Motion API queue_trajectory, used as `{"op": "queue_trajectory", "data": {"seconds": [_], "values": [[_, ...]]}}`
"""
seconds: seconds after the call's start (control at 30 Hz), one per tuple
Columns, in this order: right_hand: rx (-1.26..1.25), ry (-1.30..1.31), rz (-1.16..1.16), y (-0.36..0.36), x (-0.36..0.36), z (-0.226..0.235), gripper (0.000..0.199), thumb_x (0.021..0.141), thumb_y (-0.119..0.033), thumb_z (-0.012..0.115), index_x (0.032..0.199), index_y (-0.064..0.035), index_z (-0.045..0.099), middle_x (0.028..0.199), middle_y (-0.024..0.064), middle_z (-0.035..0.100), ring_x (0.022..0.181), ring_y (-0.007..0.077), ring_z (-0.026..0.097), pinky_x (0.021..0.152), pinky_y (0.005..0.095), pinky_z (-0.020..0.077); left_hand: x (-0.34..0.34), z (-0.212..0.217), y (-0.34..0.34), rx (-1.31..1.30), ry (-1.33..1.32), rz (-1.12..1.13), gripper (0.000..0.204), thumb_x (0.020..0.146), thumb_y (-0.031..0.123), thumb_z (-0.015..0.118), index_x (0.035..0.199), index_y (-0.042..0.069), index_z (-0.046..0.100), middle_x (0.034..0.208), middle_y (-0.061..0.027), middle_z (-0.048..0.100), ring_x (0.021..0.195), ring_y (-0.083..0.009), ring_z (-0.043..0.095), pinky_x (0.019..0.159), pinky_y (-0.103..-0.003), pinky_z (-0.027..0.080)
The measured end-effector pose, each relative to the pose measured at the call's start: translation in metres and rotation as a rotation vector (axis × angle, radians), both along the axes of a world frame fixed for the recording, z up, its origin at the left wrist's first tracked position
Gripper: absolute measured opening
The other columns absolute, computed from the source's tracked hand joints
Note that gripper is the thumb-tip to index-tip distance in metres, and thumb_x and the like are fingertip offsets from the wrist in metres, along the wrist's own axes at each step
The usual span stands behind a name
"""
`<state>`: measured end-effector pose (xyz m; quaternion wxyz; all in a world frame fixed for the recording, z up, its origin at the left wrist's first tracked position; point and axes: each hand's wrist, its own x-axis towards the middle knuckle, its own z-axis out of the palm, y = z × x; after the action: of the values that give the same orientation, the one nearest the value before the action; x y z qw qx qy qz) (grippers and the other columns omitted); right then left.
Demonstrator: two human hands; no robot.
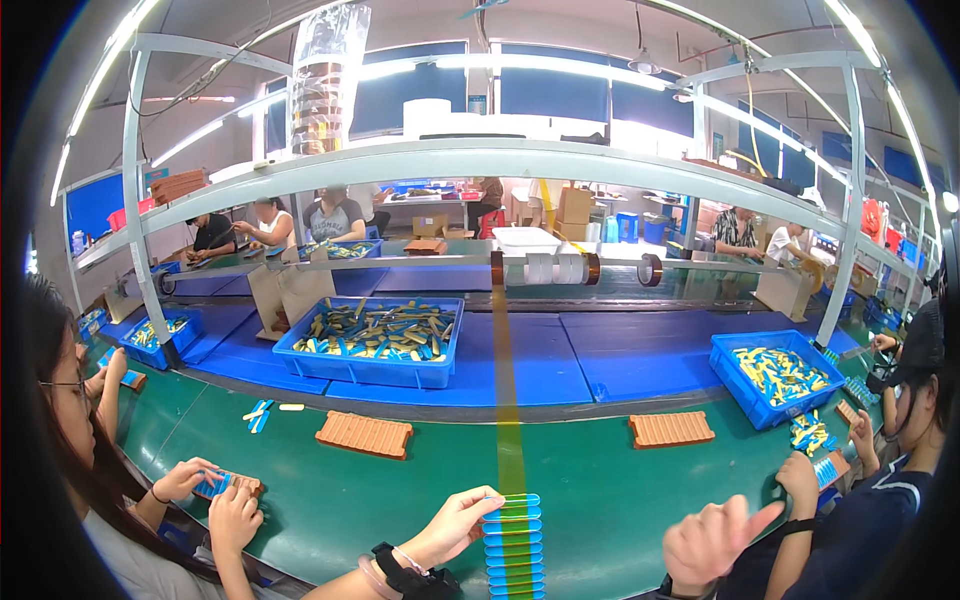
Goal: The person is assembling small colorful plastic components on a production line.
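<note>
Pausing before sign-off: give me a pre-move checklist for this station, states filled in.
1. Left hand on taped stick row: ok, at its upper left edge.
2. Right hand clear of row: ok.
3. Right hand empty: cannot tell, blurred.
4. Yellow tape cut above row: not ok, it runs on.
5. Left orange grooved tray and right orange grooved tray stick-free: ok.

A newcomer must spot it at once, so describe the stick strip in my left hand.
Find the long green belt, then follow the yellow tape across it toward the near side. There, your left hand pinches the strip, a ladder of blue sticks laid side by side along the tape. Its even row sets it apart from the loose, jumbled sticks in the blue bins.
</note>
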<state>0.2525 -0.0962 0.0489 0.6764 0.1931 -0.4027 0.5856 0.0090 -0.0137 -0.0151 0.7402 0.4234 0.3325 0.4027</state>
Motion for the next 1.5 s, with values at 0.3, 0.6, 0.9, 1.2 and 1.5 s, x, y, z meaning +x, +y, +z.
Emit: {"op": "queue_trajectory", "data": {"seconds": [0.3, 0.6, 0.9, 1.2, 1.5], "values": [[-0.020, -0.081, -0.360, -0.006, -0.021, -0.002, 0.052, 0.088, -0.050, 0.026, 0.056, -0.0092, 0.036, 0.041, 0.0005, 0.035, 0.040, 0.0153, 0.035, 0.039, 0.0277, 0.0261, 0.010, 0.005, 0.000, -0.016, -0.007, -0.033, 0.014, 0.087, 0.019, 0.047, 0.079, 0.009, 0.051, 0.073, 0.0052, 0.048, 0.065, -0.0027, 0.044, 0.057, -0.018, 0.037], [0.624, -0.996, -1.524, 0.009, -0.044, -0.006, 0.037, 0.089, -0.028, 0.039, 0.057, -0.0105, 0.044, 0.044, 0.0032, 0.047, 0.044, 0.0149, 0.041, 0.041, 0.0262, 0.0311, 0.008, 0.003, -0.004, -0.031, -0.019, -0.049, 0.012, 0.086, 0.016, 0.047, 0.078, 0.008, 0.050, 0.074, 0.0032, 0.051, 0.067, -0.0049, 0.050, 0.061, -0.021, 0.042], [-0.387, -0.332, -0.118, 0.037, -0.038, 0.008, 0.047, 0.092, -0.038, 0.020, 0.064, -0.0085, 0.043, 0.041, 0.0012, 0.033, 0.043, 0.0110, 0.028, 0.043, 0.0237, 0.0239, 0.012, -0.001, 0.007, 0.017, 0.045, 0.034, 0.012, 0.085, 0.018, 0.049, 0.080, 0.007, 0.053, 0.072, 0.0029, 0.053, 0.065, -0.0045, 0.050, 0.058, -0.019, 0.041], [-0.552, -0.790, -0.602, 0.049, -0.039, -0.009, 0.013, 0.085, -0.016, 0.049, 0.080, -0.0048, 0.052, 0.053, 0.0012, 0.046, 0.052, 0.0079, 0.043, 0.045, 0.0215, 0.0313, 0.019, -0.005, 0.001, -0.045, 0.077, 0.023, 0.015, 0.085, 0.019, 0.050, 0.080, 0.006, 0.052, 0.075, 0.0011, 0.054, 0.065, -0.0055, 0.050, 0.060, -0.020, 0.043], [-0.429, -1.418, -0.459, 0.079, -0.064, -0.057, 0.037, 0.082, -0.035, 0.051, 0.080, 0.0024, 0.052, 0.065, 0.0065, 0.052, 0.061, 0.0138, 0.053, 0.053, 0.0285, 0.0428, 0.012, 0.001, -0.009, 0.083, 0.076, 0.106, 0.011, 0.085, 0.016, 0.050, 0.080, 0.007, 0.051, 0.071, 0.0030, 0.052, 0.063, -0.0031, 0.050, 0.053, -0.018, 0.041]]}}
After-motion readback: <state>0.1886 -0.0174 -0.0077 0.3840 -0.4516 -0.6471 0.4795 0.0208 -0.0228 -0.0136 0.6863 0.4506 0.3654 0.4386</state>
